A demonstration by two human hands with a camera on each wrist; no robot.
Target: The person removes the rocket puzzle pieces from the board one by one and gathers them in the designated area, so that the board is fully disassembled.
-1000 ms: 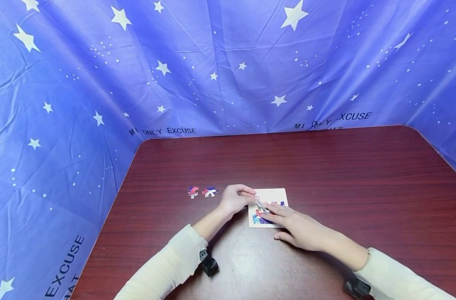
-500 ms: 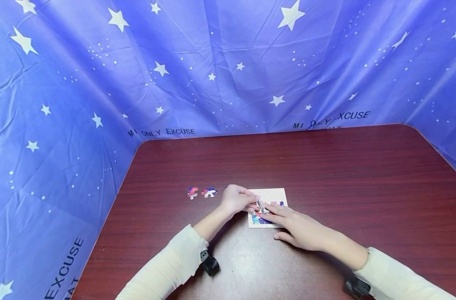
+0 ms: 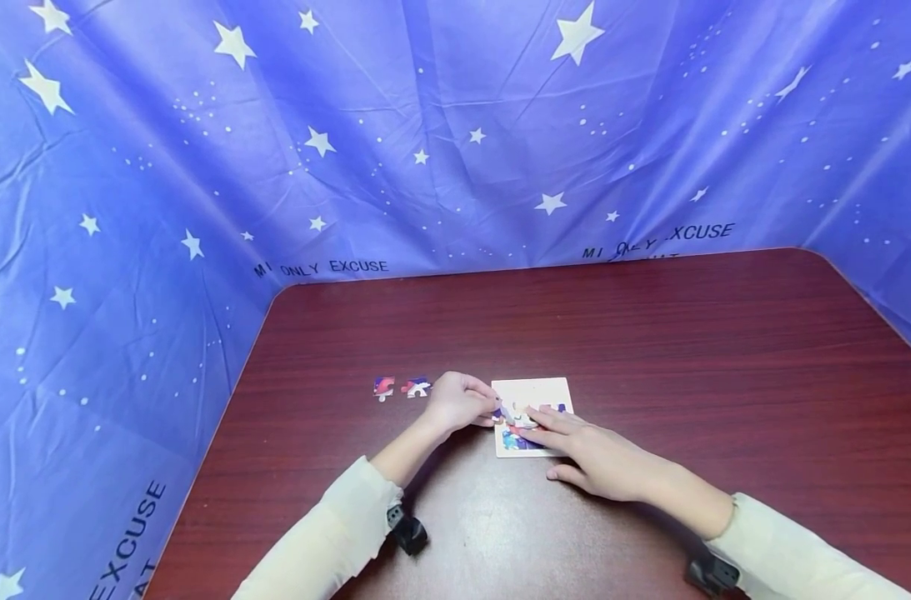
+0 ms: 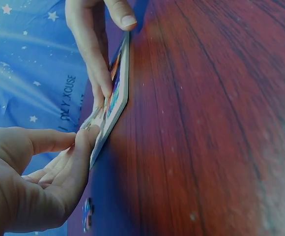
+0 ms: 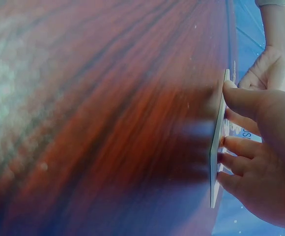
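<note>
A square puzzle board (image 3: 532, 389) with a pale frame lies on the table, partly filled with colourful jigsaw pieces. At its left edge my left hand (image 3: 458, 402) pinches a small purple and pale puzzle piece (image 3: 498, 412) between thumb and fingers. The left wrist view shows these fingertips right at the board's rim, mostly hiding the piece. My right hand (image 3: 601, 454) lies over the board's right side, its extended fingers resting on the fitted pieces and its thumb near the front edge. In the right wrist view the right fingertips (image 5: 223, 142) touch the board's face.
Two loose puzzle pieces, one red and purple (image 3: 383, 387) and one purple and white (image 3: 417, 387), lie left of the left hand. The dark red wooden table (image 3: 650, 333) meets a blue star-patterned curtain (image 3: 455, 100) at its back and sides.
My left hand has drawn back leftward from over the board to its left edge, with the pinched piece now showing there. My right hand has stayed in place.
</note>
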